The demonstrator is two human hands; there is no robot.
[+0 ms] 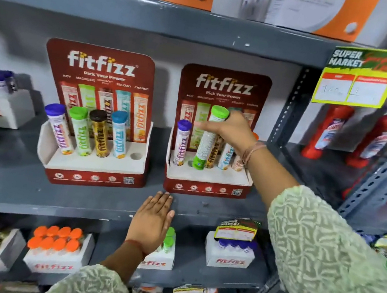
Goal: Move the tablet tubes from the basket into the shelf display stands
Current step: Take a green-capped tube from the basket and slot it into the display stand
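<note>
Right hand (233,133) has its grip around the green tube (207,138), tilted, base at a slot in the right stand (207,181), frame centre. Left hand (152,221) lies flat, grip wide, on the shelf (15,191) below.

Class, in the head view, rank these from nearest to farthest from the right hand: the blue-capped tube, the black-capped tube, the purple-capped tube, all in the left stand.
From the right hand:
1. Blue-capped tube, stand's right side.
2. Black-capped tube, middle.
3. Purple-capped tube, far left.

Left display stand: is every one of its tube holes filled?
No. The left display stand holds four tubes, and its rightmost hole is empty.
</note>
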